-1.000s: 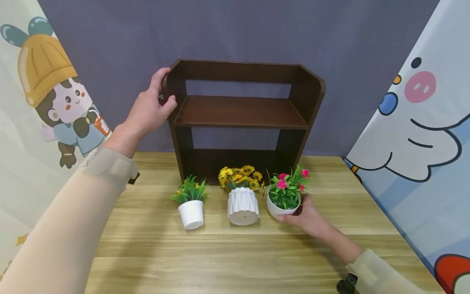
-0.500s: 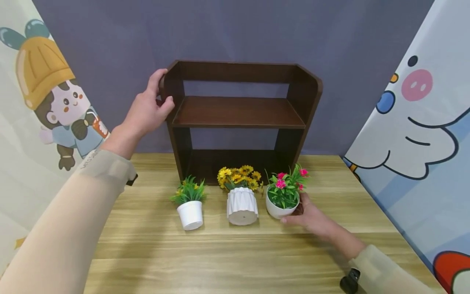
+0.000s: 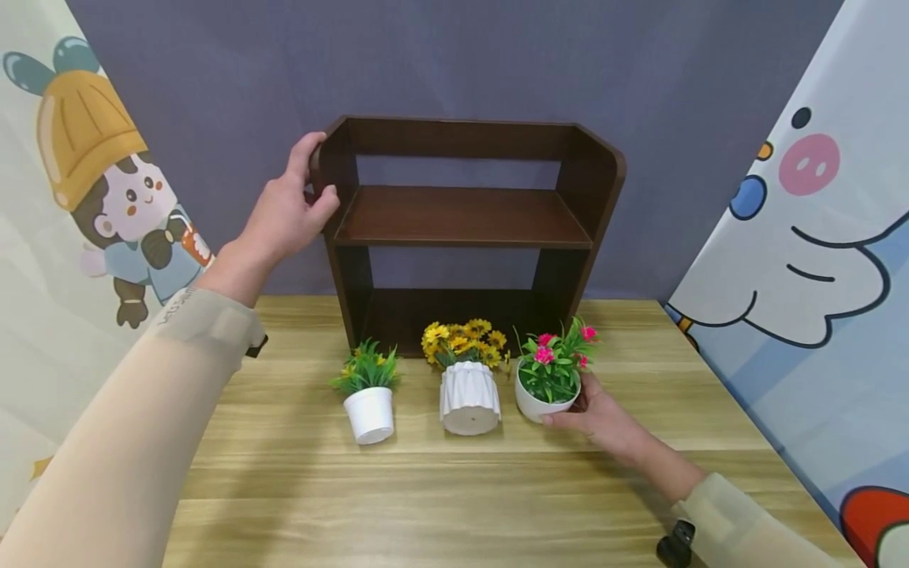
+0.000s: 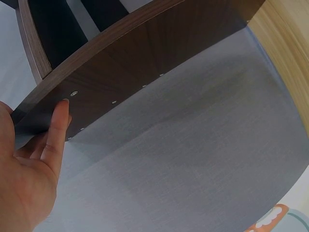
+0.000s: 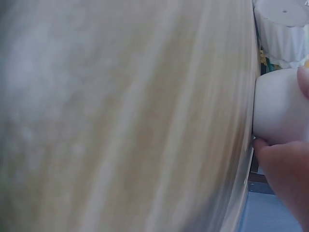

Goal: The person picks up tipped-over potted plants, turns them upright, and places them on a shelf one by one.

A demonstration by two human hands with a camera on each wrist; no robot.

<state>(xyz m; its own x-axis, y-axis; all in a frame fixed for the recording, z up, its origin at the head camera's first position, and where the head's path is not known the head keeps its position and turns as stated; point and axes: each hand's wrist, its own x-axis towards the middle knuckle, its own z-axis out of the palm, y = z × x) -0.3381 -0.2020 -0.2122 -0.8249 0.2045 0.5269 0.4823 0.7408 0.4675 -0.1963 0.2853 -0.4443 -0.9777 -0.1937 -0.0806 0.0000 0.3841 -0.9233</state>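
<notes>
My left hand [image 3: 280, 209] grips the upper left side panel of a dark brown two-tier wooden shelf [image 3: 465, 214]; in the left wrist view, fingers [image 4: 57, 128] lie along the panel's outer face. On the table in front of the shelf's right end is a potted plant [image 3: 550, 371] with pink flowers and a white round pot. My right hand [image 3: 604, 422] holds that pot from its right side, thumb low near the front. In the right wrist view the white pot [image 5: 280, 106] is between thumb and fingers, close to the tabletop.
A fluted white pot [image 3: 470, 398] of yellow flowers lies mid-table, base toward me. Left of it lies a small white pot [image 3: 370, 414] with green leaves. The wood-grain table [image 3: 454, 497] meets a grey cloth backdrop [image 3: 454, 63] behind the shelf, with cartoon-printed sheets either side.
The right hand's thumb has slid slightly right along the pot's lower front. Both hands otherwise keep their places, and the shelf and pots stay put; the view shifts slightly.
</notes>
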